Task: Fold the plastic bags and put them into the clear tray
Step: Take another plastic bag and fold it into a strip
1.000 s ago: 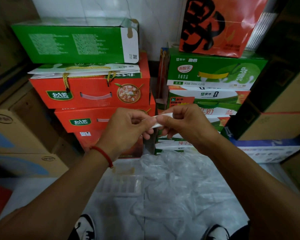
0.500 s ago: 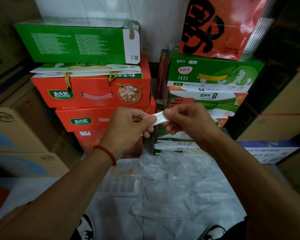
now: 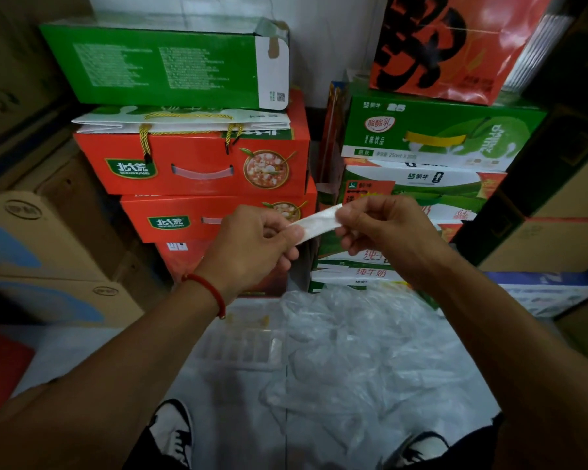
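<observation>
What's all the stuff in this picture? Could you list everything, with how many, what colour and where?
folded plastic bag: one, white strip, held up between both hands
loose plastic bags: a crumpled heap, count unclear, clear, on the floor below the right hand
clear tray: one, transparent, on the floor left of the heap
orange-red gift boxes: at least three, stacked centre-left
green carton: one, on top of that stack
green and white milk cartons: several, stacked centre-right
red paper bag: one, black lettering, top right
brown cardboard boxes: several, far left
shoes: two, black and white, bottom edge
left hand: red wrist cord, fingers pinch the strip
right hand: fingers pinch the strip's other end
</observation>
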A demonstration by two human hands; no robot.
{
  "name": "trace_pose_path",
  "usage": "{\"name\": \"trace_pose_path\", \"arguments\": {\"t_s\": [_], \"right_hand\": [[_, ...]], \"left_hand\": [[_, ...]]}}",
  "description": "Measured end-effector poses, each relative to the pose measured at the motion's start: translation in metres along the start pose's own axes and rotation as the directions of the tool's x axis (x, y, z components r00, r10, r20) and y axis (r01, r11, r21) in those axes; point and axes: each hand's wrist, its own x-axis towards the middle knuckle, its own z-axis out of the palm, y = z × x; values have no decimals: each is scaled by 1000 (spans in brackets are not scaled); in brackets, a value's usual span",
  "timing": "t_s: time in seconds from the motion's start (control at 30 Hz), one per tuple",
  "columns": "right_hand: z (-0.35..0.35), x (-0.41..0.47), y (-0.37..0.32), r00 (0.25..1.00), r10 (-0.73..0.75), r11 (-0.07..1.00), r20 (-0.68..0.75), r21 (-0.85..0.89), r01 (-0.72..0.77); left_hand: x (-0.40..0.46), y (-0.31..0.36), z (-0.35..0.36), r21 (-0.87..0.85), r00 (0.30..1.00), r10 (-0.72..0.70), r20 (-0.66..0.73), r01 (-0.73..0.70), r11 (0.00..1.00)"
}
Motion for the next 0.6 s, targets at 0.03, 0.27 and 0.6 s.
{"name": "trace_pose_path", "arguments": {"t_s": [0.03, 0.27, 0.6], "right_hand": [[1, 1, 3, 1000, 4, 1000, 2, -11, -4], [11, 7, 31, 996, 81, 992, 30, -104, -78], [61, 54, 161, 958, 164, 585, 234, -806, 97]], "left_hand": [[-1, -1, 1, 31, 1000, 11, 1, -11, 999], [-8, -15, 0, 224, 979, 93, 180, -133, 965], [18, -101, -56, 829, 616, -649, 447, -12, 559]]}}
